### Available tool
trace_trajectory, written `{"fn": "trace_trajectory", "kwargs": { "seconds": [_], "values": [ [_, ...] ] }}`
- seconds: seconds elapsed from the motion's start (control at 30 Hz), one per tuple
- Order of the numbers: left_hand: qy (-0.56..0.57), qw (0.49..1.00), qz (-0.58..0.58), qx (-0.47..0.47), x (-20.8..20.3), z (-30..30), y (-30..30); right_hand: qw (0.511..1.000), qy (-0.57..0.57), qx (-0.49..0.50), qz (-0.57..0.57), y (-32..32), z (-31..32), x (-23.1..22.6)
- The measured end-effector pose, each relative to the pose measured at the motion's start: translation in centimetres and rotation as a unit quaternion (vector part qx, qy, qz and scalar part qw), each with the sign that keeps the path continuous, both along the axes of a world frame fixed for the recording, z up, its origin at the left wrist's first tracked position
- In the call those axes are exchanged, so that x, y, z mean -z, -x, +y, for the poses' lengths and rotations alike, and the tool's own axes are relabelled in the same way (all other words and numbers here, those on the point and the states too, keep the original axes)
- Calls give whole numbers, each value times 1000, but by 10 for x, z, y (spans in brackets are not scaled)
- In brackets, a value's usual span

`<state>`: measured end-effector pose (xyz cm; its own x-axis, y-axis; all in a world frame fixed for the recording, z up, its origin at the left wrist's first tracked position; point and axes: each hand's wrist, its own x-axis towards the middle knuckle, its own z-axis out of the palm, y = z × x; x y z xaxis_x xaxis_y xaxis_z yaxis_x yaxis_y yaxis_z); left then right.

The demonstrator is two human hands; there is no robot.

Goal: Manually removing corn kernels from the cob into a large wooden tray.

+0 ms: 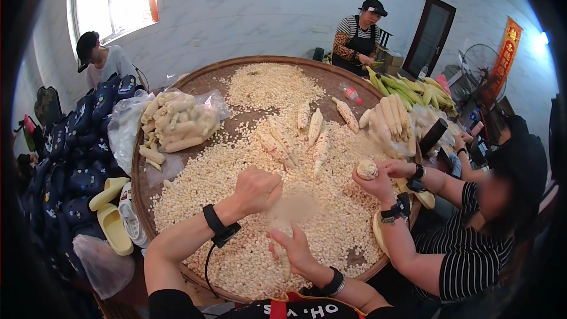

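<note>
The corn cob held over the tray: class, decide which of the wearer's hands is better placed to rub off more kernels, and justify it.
Probably the left hand: it sits at the upper end of the corn cob, fist closed and blurred there. The right hand grips the lower part, steadying it above the kernels on the round woven tray.

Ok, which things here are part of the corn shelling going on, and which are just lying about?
In use:
left hand
right hand
corn cob held by both hands
loose kernels
round woven tray
unshelled cobs

Lying about:
yellow slippers
plastic bottle
standing fan
</note>
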<state>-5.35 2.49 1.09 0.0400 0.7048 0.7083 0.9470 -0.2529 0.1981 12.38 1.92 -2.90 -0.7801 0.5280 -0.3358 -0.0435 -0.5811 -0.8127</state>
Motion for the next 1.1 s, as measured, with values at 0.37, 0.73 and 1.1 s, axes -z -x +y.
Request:
{"fn": "trace_trajectory", "kwargs": {
  "seconds": [0.37,0.73,1.1],
  "values": [
    [34,984,-172,22,-33,1,4,990,-132,-11,36,12,22,-30],
    [258,734,-605,170,-15,0,-1,989,-144,-12,27,3,29,-20],
    [226,794,-532,187,-36,-8,-37,977,58,-112,172,-4,40,-16]
  ]
}}
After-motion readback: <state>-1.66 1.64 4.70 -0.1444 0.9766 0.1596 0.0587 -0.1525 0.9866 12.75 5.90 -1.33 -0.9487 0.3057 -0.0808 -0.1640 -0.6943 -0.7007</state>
